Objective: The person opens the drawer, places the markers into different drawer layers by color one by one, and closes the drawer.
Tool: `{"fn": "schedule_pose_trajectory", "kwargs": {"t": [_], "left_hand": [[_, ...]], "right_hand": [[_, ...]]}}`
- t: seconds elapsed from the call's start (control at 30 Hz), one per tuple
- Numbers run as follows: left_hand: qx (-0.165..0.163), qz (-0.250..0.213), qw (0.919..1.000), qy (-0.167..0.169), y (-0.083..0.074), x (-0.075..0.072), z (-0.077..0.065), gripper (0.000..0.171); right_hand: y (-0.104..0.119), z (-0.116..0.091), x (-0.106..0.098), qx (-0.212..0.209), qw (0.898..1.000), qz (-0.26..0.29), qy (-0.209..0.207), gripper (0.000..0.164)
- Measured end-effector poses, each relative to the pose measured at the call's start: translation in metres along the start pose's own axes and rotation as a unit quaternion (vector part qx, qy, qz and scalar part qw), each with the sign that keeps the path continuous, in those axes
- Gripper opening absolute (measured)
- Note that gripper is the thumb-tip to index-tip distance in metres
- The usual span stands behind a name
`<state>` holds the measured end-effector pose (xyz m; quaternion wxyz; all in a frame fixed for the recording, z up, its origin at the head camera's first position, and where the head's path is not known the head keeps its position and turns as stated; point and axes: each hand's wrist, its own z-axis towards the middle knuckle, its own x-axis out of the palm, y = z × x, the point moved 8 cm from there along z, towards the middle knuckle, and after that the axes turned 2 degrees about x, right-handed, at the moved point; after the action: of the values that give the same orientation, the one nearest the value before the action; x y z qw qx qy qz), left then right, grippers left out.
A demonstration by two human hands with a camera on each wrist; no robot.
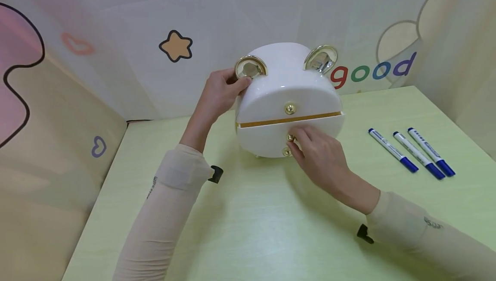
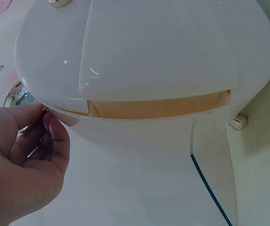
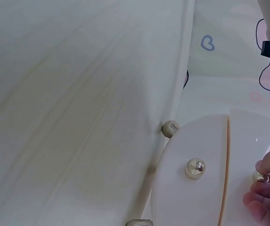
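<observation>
White and glossy, the box [image 1: 284, 67] is set on a pale green table [image 1: 248, 238], its drawer [image 1: 259, 138] slightly drawn out. The drawer's knob [image 1: 290, 137] is pinched by the right hand [image 1: 323, 156], one ear [image 1: 249, 67] by the left hand [image 1: 221, 89]. If the ear slipped, the box might be dragged or tipped by a hard pull. Right of the box, three markers [image 1: 419, 156] are laid; behind it, a printed backdrop [image 1: 217, 9] is seen.

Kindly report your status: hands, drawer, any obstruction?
Left hand holding white box by ear; right hand pinching knob. Middle drawer slightly open. Markers off to the right, not blocking.
</observation>
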<state>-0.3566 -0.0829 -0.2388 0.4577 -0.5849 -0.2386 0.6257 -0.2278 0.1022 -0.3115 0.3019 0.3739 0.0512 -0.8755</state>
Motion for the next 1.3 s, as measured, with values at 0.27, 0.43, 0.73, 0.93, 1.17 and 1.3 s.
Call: {"fn": "schedule_pose_trajectory", "kwargs": {"t": [0.27, 0.43, 0.73, 0.93, 1.17, 1.3], "left_hand": [[0.004, -0.005, 1.0000, -0.003, -0.0006, 0.0002, 0.0012, 0.020], [0.002, -0.005, 1.0000, -0.001, -0.0015, 0.0006, 0.0013, 0.021], [-0.003, -0.003, 1.0000, 0.002, -0.0018, 0.0002, 0.0020, 0.021], [-0.002, -0.014, 0.9999, -0.005, -0.0005, 0.0002, 0.0013, 0.021], [0.002, -0.033, 0.9991, -0.026, 0.0015, 0.0006, 0.0001, 0.019], [0.004, -0.036, 0.9986, -0.037, 0.0039, 0.0013, 0.0003, 0.018]], "right_hand": [[-0.0056, 0.0044, 0.0037, 0.002, 1.000, -0.001, -0.003, 0.025], [-0.0074, 0.0062, 0.0056, 0.000, 1.000, 0.000, 0.001, 0.029], [-0.0086, 0.0059, 0.0058, -0.013, 1.000, -0.002, -0.011, 0.029], [-0.0083, 0.0048, 0.0074, -0.020, 1.000, -0.001, -0.013, 0.030], [-0.0095, 0.0030, 0.0073, -0.030, 0.999, 0.001, -0.022, 0.030], [-0.0096, 0.0026, 0.0071, -0.031, 0.999, 0.004, -0.023, 0.030]]}}
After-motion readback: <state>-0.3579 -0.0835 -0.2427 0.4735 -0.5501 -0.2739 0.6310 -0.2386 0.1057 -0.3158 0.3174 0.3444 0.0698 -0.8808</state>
